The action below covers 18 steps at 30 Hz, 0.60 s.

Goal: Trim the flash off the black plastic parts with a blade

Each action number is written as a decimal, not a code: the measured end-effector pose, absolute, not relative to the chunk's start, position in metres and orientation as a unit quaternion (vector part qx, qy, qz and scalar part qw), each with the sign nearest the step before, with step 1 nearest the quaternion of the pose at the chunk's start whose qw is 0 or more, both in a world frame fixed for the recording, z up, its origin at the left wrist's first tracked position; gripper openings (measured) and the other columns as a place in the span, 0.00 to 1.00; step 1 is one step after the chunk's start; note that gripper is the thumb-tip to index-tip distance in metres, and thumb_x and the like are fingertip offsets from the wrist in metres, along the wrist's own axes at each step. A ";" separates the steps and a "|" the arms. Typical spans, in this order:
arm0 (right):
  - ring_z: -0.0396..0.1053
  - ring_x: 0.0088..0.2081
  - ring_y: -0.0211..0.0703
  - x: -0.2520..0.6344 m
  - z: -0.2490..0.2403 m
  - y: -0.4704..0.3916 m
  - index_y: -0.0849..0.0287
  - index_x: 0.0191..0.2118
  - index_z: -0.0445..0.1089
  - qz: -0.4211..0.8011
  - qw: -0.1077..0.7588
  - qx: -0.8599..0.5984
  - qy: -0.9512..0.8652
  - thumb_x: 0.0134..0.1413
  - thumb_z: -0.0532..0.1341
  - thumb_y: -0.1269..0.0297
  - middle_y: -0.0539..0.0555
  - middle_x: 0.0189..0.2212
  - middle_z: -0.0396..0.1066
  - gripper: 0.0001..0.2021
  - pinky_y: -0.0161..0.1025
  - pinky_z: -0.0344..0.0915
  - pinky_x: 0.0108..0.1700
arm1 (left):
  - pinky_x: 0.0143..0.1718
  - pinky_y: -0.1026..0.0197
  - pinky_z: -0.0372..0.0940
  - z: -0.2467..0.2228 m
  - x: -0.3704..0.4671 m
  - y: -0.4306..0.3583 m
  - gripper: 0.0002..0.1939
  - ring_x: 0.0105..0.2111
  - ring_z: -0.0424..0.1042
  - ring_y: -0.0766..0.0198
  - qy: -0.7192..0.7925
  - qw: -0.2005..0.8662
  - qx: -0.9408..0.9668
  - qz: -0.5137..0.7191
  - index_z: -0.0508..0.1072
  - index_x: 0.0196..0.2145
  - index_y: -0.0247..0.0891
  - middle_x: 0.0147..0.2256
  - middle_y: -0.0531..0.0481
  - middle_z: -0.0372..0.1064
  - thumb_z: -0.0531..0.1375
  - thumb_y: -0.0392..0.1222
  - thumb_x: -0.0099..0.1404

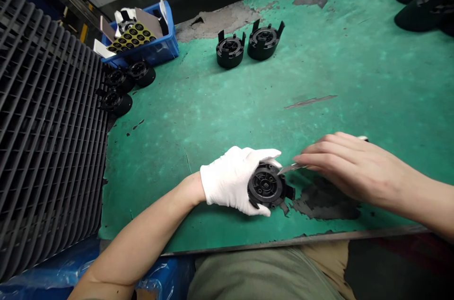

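My left hand (232, 179), in a white glove, is wrapped round a round black plastic part (266, 185) near the table's front edge. The part's ringed face points up, and its tabs stick out on the right. My right hand (340, 163) is bare and closed on a thin metal blade (289, 168). The tip of the blade is at the upper right rim of the black part. A pale end of the tool shows behind the fingers; the rest of its handle is hidden by my hand.
Two black parts (230, 52) stand at the back middle of the green table (213, 111). Several more lie at the left beside a blue bin (156, 47) holding a sticker sheet. Black cylinders (422, 9) are at the back right. A dark grille (49, 134) borders the left.
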State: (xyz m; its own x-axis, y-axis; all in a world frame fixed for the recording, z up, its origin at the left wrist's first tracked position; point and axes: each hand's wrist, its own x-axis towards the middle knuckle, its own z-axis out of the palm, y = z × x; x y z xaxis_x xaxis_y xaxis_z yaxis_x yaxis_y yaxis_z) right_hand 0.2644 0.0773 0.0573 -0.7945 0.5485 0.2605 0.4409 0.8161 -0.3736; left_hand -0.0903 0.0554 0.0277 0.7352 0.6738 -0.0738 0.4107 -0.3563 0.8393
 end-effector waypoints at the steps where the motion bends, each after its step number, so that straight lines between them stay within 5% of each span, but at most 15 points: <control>1: 0.86 0.47 0.52 0.266 0.060 0.068 0.48 0.69 0.81 0.146 0.193 -0.291 -0.926 0.89 0.60 0.74 0.55 0.53 0.91 0.19 0.51 0.76 0.50 | 0.79 0.28 0.80 0.025 -0.088 0.055 0.68 0.73 0.88 0.25 0.346 0.453 0.808 0.147 0.71 0.84 0.46 0.73 0.34 0.88 0.91 0.68 0.55; 5: 0.90 0.40 0.57 0.270 0.064 0.014 0.47 0.69 0.79 0.102 0.217 -0.395 -0.887 0.87 0.66 0.66 0.56 0.50 0.92 0.14 0.50 0.83 0.40 | 0.77 0.25 0.82 0.018 -0.074 0.051 0.67 0.70 0.89 0.21 0.411 0.431 0.786 0.167 0.79 0.76 0.46 0.70 0.31 0.89 0.94 0.75 0.47; 9: 0.92 0.43 0.59 0.258 0.052 -0.036 0.50 0.72 0.77 0.118 0.212 -0.463 -0.853 0.88 0.66 0.61 0.59 0.54 0.92 0.16 0.50 0.88 0.45 | 0.74 0.28 0.83 0.020 -0.064 0.049 0.61 0.64 0.92 0.24 0.419 0.429 0.779 0.184 0.84 0.67 0.41 0.62 0.32 0.92 0.94 0.76 0.45; 13: 0.92 0.46 0.54 0.236 0.053 -0.046 0.55 0.70 0.76 0.104 0.202 -0.460 -0.858 0.91 0.65 0.61 0.58 0.52 0.89 0.13 0.46 0.85 0.47 | 0.61 0.37 0.86 0.029 -0.062 0.050 0.43 0.50 0.94 0.35 0.406 0.446 0.778 0.175 0.87 0.50 0.43 0.49 0.41 0.92 0.92 0.77 0.54; 18: 0.86 0.37 0.49 0.216 0.067 -0.037 0.55 0.64 0.77 0.071 0.204 -0.476 -0.852 0.95 0.60 0.61 0.55 0.44 0.85 0.09 0.44 0.75 0.37 | 0.55 0.41 0.85 0.030 -0.062 0.051 0.42 0.46 0.92 0.39 0.400 0.456 0.773 0.183 0.85 0.47 0.44 0.44 0.45 0.90 0.91 0.78 0.54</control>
